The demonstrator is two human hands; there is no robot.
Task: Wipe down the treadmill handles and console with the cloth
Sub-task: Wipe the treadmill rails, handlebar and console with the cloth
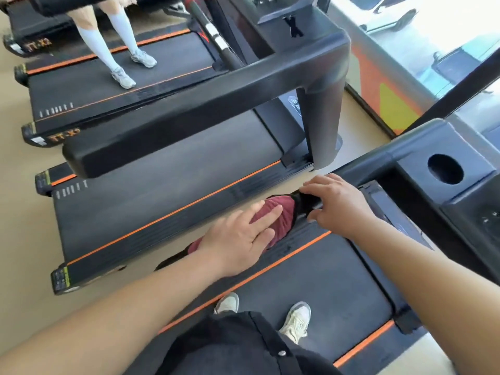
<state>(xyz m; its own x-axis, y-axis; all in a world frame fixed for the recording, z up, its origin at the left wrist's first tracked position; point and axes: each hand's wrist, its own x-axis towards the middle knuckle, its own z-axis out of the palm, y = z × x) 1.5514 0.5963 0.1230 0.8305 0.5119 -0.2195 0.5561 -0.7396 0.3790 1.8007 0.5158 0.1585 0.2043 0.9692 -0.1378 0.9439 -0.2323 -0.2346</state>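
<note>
A dark red cloth (281, 213) lies draped over the left handle (365, 171) of the treadmill I stand on. My left hand (240, 239) presses flat on the cloth with straight fingers, covering its near part. My right hand (332, 204) grips the black handle just beyond the cloth, fingers curled over the bar and thumb under it. The console (454, 190) with a round cup hole sits at the right, past my right hand.
A neighbouring treadmill's thick black handle (189, 123) runs close by on the left. Another person in white socks (108, 44) stands on a treadmill further left. A window wall (422, 63) lies ahead. My feet (295, 320) are on the belt.
</note>
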